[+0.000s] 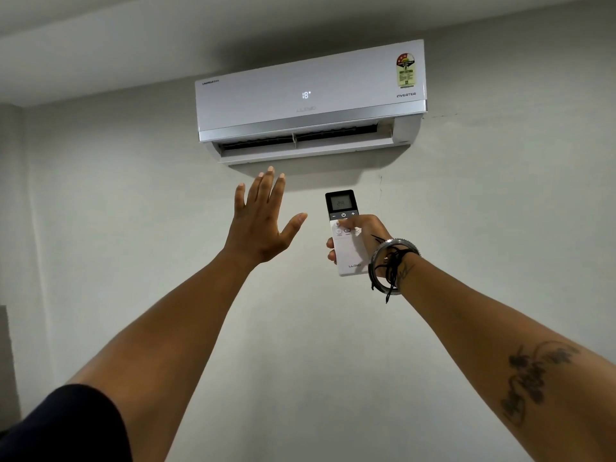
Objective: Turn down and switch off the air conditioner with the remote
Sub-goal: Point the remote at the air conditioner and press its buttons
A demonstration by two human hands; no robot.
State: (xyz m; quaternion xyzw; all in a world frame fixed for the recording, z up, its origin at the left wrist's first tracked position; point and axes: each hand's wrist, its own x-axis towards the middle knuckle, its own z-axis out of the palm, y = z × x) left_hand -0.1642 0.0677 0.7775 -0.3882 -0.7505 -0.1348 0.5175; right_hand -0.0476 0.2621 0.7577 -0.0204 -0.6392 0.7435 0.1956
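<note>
A white wall-mounted air conditioner (310, 101) hangs high on the wall, its front showing "18" and its bottom flap open. My right hand (365, 235) holds a white remote (345, 235) upright, pointed at the unit, with the thumb resting on the buttons just under the dark strip of minus, power and plus keys. The remote's small screen is lit, its digits too blurred to read. My left hand (261, 218) is raised below the flap, fingers spread, back of the hand facing me, holding nothing.
Plain grey wall (133, 228) all around, with the ceiling edge above the unit. Bangles and a black thread sit on my right wrist (393, 265). A dark sleeve shows at the lower left.
</note>
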